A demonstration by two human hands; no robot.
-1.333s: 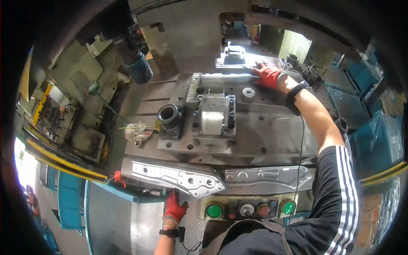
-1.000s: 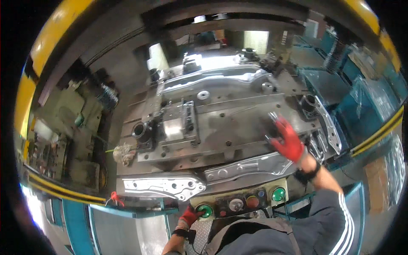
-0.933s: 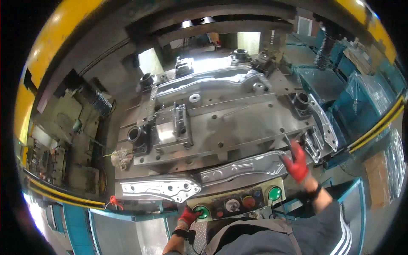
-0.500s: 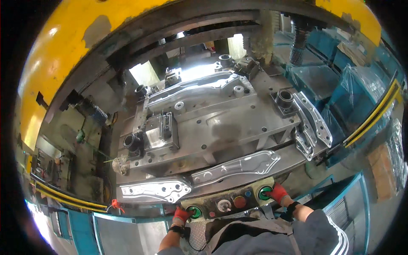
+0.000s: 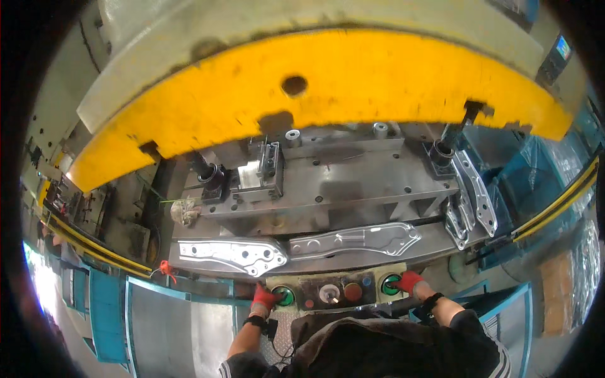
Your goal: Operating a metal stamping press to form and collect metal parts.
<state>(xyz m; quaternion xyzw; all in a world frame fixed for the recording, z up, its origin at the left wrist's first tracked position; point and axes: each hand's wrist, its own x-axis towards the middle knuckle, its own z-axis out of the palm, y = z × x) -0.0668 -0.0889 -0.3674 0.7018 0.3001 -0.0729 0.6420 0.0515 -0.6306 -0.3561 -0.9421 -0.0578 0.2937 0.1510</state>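
Observation:
My left hand [image 5: 265,299], in a red glove, is at the left end of a control panel [image 5: 318,287], with a finger stretched onto a green push button [image 5: 286,296]. At the panel's right end my right hand [image 5: 411,283], also red-gloved, reaches a finger onto a second green push button [image 5: 390,285]. Neither hand holds anything. Just beyond the panel, a shiny stamped metal bracket [image 5: 230,253] and a longer one [image 5: 353,240] lie on the press bed's front ledge. The yellow press ram [image 5: 353,75] hides the back of the lower die [image 5: 353,179].
More stamped brackets [image 5: 474,192] rest at the bed's right end. Guide posts [image 5: 211,179] stand at the die's corners. A red knob [image 5: 352,292] sits mid-panel. Yellow-black bars [image 5: 558,198] flank the press, with blue bins [image 5: 539,164] and a cardboard box [image 5: 561,286] at right.
The yellow ram has come down across the view, covering the back of the die and the bracket there. My head view has shifted slightly; both hands stay at the green buttons.

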